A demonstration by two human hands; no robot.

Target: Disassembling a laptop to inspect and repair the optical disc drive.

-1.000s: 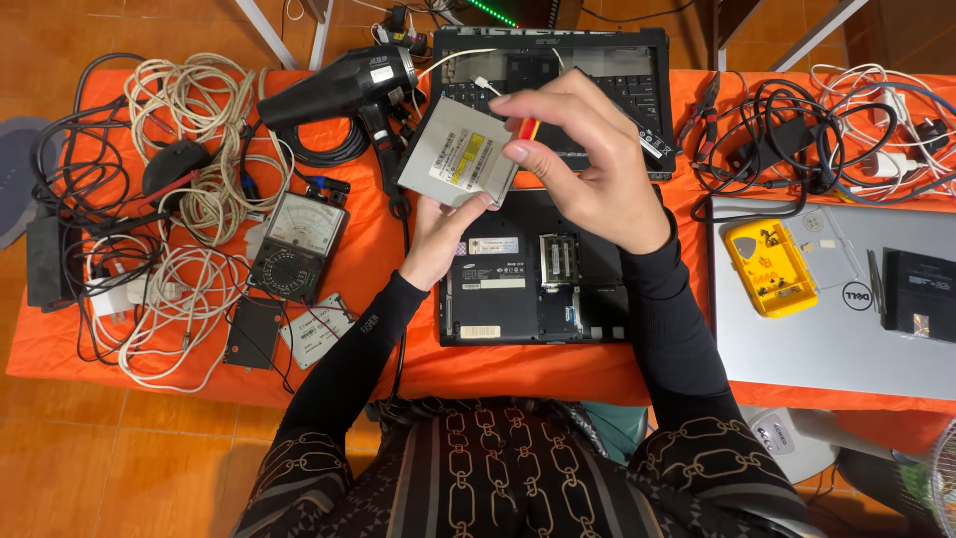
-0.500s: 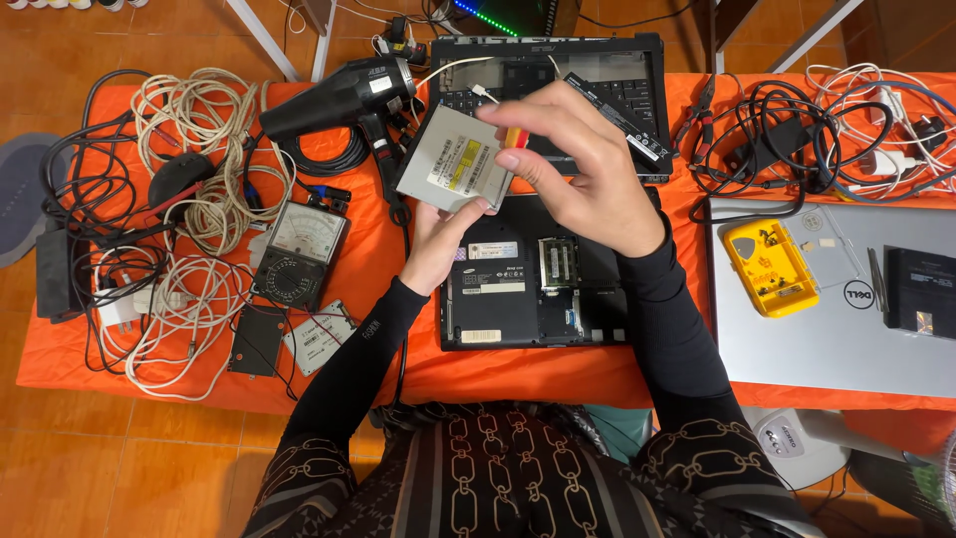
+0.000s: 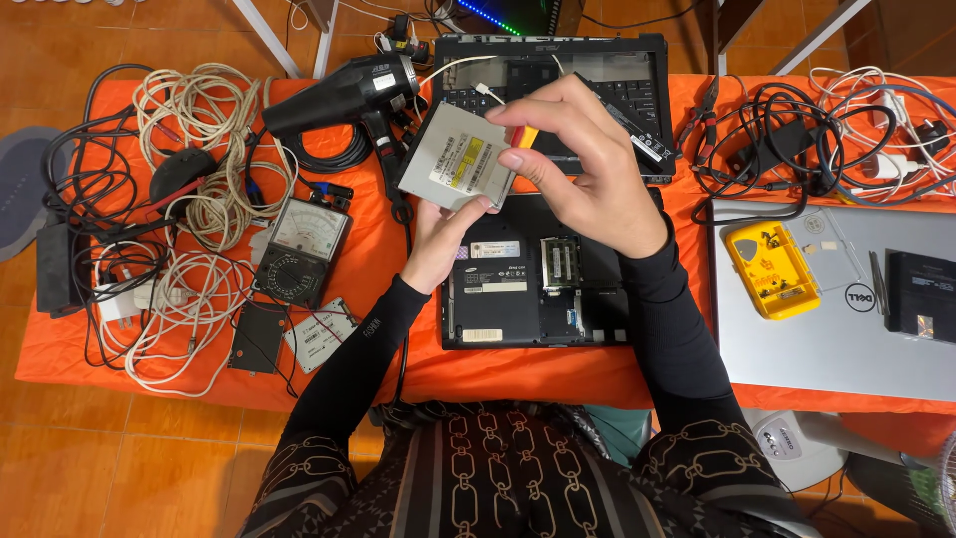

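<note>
My left hand [image 3: 443, 239] holds a flat silver optical drive [image 3: 456, 156] from below, tilted up over the orange table. My right hand [image 3: 588, 164] grips a small tool with a red and yellow handle [image 3: 523, 136], its tip against the drive's right edge. Under both hands lies an upside-down black laptop [image 3: 543, 279] with an opened compartment on its underside.
A second opened laptop [image 3: 558, 60] lies at the back. A black heat gun [image 3: 339, 95], an analog multimeter [image 3: 299, 249] and tangled cables [image 3: 189, 199] fill the left. A silver laptop [image 3: 836, 309] with a yellow case [image 3: 772, 269] sits right, cables [image 3: 797, 149] behind it.
The drive has shifted slightly left and lower in my hands. My right hand has closed in on its right edge with the tool.
</note>
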